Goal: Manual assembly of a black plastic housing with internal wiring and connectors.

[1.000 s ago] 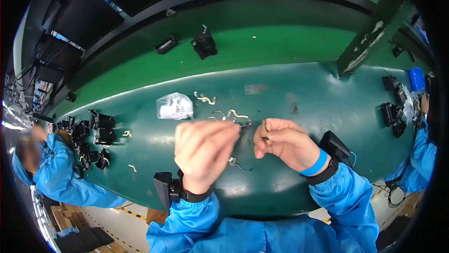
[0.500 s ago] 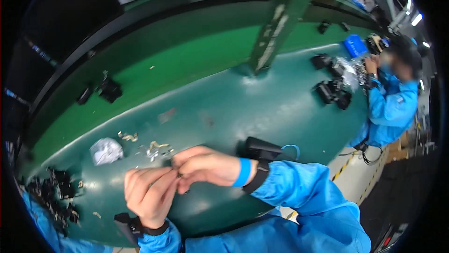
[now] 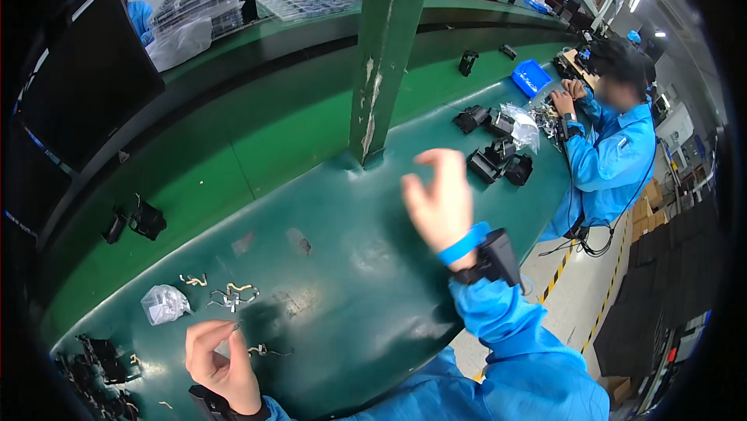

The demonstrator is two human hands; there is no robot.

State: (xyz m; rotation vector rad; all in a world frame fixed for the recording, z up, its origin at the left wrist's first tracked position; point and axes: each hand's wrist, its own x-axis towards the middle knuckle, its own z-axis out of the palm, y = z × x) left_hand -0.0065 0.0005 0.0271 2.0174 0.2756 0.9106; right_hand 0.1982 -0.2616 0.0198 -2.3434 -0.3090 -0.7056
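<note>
My left hand [image 3: 222, 363] is closed in a pinch above the near left of the table. A tiny dark piece shows at its fingertips, too small to name. Beside it on the table lies a small flex cable [image 3: 268, 350] with a thin wire-like end. My right hand [image 3: 442, 201] reaches out over the middle of the table, fingers apart and nothing in them. It is nearest the black plastic housings [image 3: 492, 163], without touching them. Beyond my left hand lie more flex cables [image 3: 233, 296] and a clear plastic bag [image 3: 165, 304].
A green post [image 3: 381, 71] rises from the table's back edge. Black parts [image 3: 97, 359] are heaped at the near left. Two black pieces [image 3: 146, 217] rest on the far ledge. At right a co-worker [image 3: 618, 141] handles small parts near a blue bin [image 3: 531, 77].
My hands were together and have parted. The right one has moved away to the right and forward and opened; the left stays pinched. The view has shifted too.
</note>
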